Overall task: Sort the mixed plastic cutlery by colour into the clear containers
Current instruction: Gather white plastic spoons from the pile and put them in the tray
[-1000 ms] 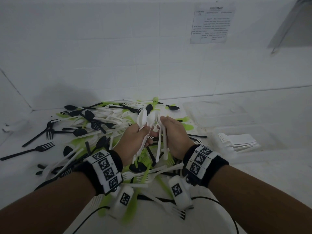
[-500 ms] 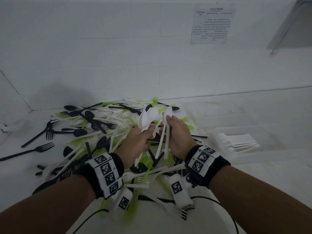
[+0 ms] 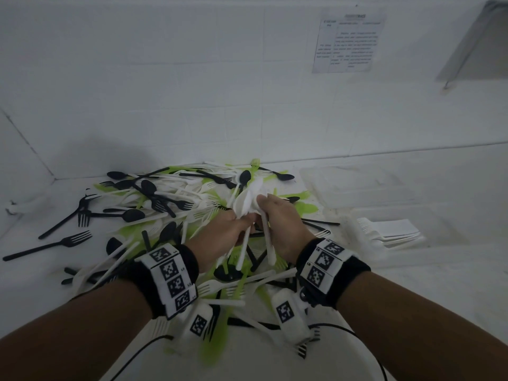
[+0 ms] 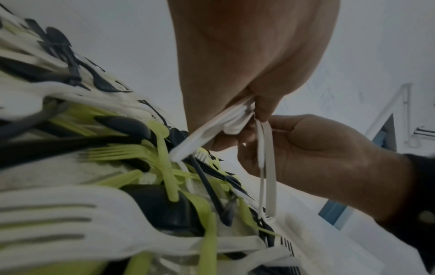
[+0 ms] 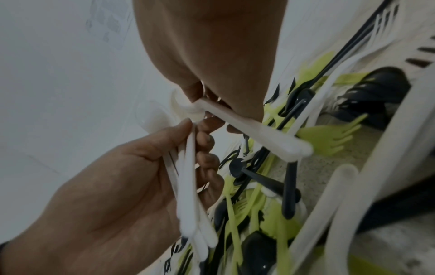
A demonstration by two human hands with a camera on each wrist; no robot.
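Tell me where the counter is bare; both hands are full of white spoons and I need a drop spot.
Bare counter lies right of the right hand, before the container of white forks. The cutlery pile crowds the middle and left.

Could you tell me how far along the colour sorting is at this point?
Early on. Done: a stack of white cutlery already lies in a clear container on the right. In hand: the left hand and right hand both grip white spoons. Left: the big mixed pile of black, green and white pieces.
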